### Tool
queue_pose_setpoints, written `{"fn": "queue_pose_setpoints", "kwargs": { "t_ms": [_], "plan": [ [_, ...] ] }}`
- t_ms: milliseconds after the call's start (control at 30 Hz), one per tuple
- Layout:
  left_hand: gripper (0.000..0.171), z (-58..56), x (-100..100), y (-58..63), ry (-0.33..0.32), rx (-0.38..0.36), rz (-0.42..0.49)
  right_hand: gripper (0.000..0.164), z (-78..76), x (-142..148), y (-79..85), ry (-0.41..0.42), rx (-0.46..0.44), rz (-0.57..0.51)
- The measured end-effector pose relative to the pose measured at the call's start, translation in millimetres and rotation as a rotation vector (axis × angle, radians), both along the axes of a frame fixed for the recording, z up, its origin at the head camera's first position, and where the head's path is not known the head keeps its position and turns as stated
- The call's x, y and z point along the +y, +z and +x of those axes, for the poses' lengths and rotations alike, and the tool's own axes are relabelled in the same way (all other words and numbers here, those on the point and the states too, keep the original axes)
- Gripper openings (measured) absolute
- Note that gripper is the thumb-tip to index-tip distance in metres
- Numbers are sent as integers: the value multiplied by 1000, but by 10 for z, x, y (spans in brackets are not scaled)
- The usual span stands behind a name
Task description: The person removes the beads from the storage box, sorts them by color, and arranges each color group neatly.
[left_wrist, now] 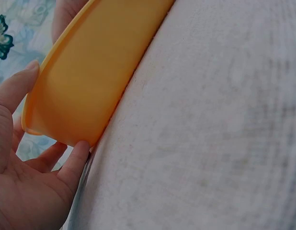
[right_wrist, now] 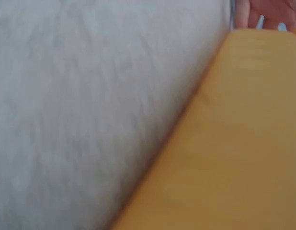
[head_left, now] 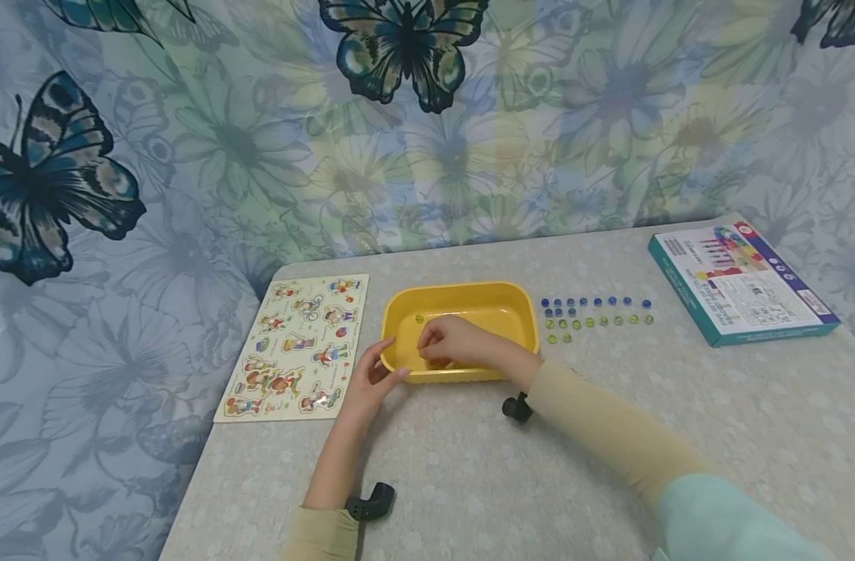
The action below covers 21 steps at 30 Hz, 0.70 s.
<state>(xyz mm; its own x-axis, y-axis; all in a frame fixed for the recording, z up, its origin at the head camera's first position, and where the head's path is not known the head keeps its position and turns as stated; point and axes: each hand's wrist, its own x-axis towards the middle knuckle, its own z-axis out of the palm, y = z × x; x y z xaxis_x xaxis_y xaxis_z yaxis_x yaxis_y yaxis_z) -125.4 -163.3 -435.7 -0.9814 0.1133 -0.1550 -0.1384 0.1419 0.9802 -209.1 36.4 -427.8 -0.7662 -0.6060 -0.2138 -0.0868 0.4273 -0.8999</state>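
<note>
A yellow plastic tray [head_left: 462, 294] stands in the middle of the table. My left hand [head_left: 368, 382] grips its near left corner; the left wrist view shows the thumb [left_wrist: 24, 82] at the rim and other fingers against the outer wall. Inside the tray is my right hand [head_left: 462, 340], fingers bent down near the floor of the tray; whether they pinch something is hidden. One small green glass bead [head_left: 418, 318] lies left of it. Right of the tray, blue beads [head_left: 584, 301] and green beads [head_left: 590, 322] lie in rows.
A cream board with children's pictures [head_left: 297, 343] lies left of the tray, close to my left hand. At the back right rests a flat teal and white box [head_left: 746, 284]. A butterfly-patterned curtain [head_left: 455, 171] hangs behind the table [head_left: 455, 475].
</note>
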Motion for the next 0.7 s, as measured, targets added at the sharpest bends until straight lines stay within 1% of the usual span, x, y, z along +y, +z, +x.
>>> {"fn": "queue_pose_setpoints", "kwargs": {
  "t_ms": [33, 100, 200, 333, 467, 633, 700],
  "plan": [
    [62, 1, 4, 1, -1, 0, 0, 11, -5, 32, 15, -14, 2, -19],
    [62, 0, 13, 3, 2, 0, 2, 11, -4, 120, 88, -39, 28, -23],
    [62, -3, 22, 2, 10, 2, -1, 13, -2, 322, 208, -55, 110, 2],
    [62, -5, 25, -10, 12, 4, -1, 13, 11, 694, 316, -104, 226, 52],
    [63, -7, 21, -33, 9, -4, 3, 15, 55, 1130, 372, -194, 312, 120],
    [64, -23, 3, -63, 7, 2, 21, 16, 157, 1655, 405, -283, 367, 191],
    [64, -29, -7, -72, 7, 9, 32, 17, 204, 1825, 406, -309, 366, 208]
  ]
}}
